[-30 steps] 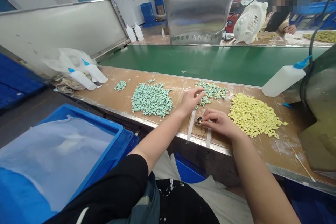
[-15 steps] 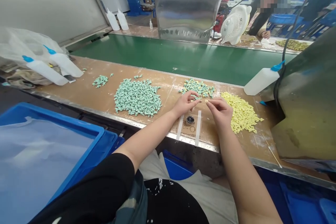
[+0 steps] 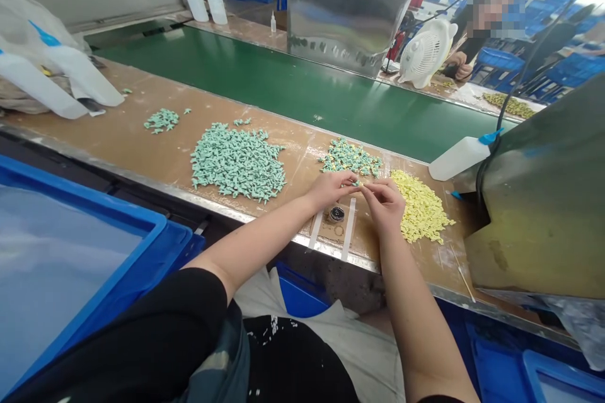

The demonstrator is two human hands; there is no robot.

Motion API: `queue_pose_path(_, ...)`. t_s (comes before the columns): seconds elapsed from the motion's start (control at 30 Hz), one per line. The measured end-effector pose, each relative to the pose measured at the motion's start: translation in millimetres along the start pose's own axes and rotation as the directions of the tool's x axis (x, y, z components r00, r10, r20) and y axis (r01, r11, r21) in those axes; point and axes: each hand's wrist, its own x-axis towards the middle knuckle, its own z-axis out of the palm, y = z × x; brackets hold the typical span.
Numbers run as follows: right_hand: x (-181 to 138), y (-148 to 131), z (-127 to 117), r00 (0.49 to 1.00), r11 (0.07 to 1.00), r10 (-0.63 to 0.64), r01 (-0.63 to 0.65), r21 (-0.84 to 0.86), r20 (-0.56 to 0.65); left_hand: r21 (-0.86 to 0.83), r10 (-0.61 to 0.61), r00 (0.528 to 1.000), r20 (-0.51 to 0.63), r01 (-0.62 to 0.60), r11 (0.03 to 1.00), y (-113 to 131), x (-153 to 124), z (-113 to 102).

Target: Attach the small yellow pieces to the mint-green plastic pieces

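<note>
green and small, one little piece [image 3: 356, 183] is pinched in the left hand [image 3: 334, 189] above the counter [image 3: 127, 132], between its front and back edges. the right hand [image 3: 390, 203] has its fingertips close together right beside it, but i can't tell if they hold something. a small round pot [image 3: 336, 214] sits near the front edge.

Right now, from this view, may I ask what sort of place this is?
Probably a factory or workshop floor: a long green surface, likely a conveyor belt, runs beside the worktable; heaps of small green pieces and yellow pieces lie there, and another person's hands show across.
</note>
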Motion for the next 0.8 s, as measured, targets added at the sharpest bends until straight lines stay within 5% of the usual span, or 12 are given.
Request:
queue_pose_path(0.63,-1,2,-3,0.995,0.997,-0.056,0.052,0.051,0.077,0.248,0.260,0.965,0.031,-0.259,0.933,-9,2,-1)
queue_pose_path(0.8,0,2,-2,0.998,0.997,-0.060,0.061,-0.042,0.022,0.051,0.199,0.975,0.096,-0.204,0.978,1,2,-4)
